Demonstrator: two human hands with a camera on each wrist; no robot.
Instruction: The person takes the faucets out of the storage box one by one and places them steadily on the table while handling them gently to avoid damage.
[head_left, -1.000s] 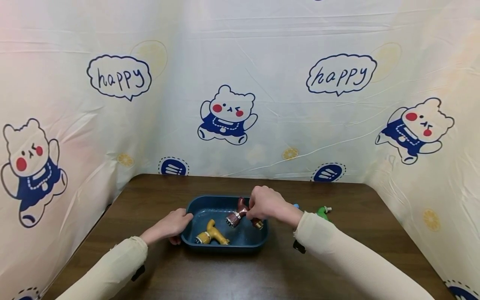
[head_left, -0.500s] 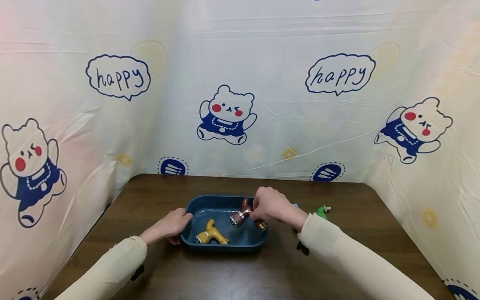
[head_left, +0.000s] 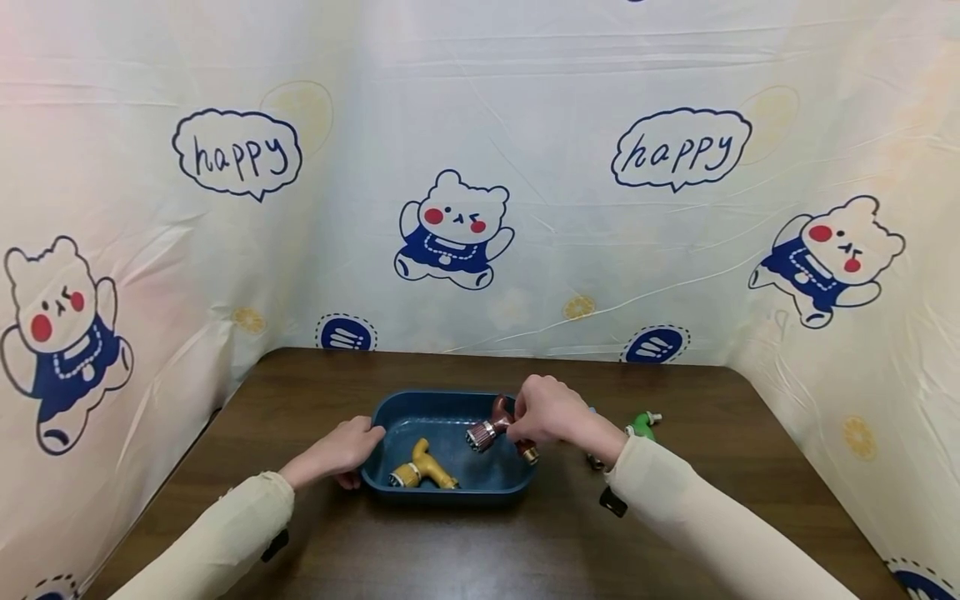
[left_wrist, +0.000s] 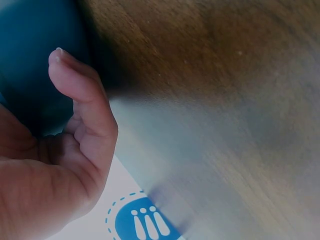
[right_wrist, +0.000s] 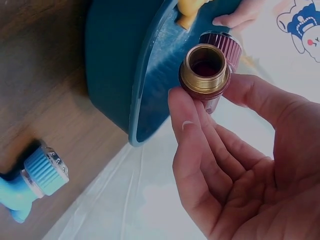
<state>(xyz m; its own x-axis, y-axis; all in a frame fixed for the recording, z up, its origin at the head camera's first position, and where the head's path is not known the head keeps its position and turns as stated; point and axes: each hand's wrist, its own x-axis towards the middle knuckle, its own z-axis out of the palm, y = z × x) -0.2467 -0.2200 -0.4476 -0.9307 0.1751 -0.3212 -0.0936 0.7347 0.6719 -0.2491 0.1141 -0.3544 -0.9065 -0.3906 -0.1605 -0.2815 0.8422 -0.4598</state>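
My right hand [head_left: 553, 410] pinches a maroon tap [head_left: 489, 432]; beneath that hand sits the blue tray [head_left: 450, 497] my left hand [head_left: 342, 449] grips.

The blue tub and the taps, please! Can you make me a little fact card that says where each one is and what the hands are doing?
Tub: dark blue, on the brown table
Inside it: yellow tap, lying down
Left hand: holding the tub's left edge
Right hand: pinching the dark red tap over the tub's right side
On the table, right of the tub: blue tap and green tap
Partly hidden in the head view: blue and green taps
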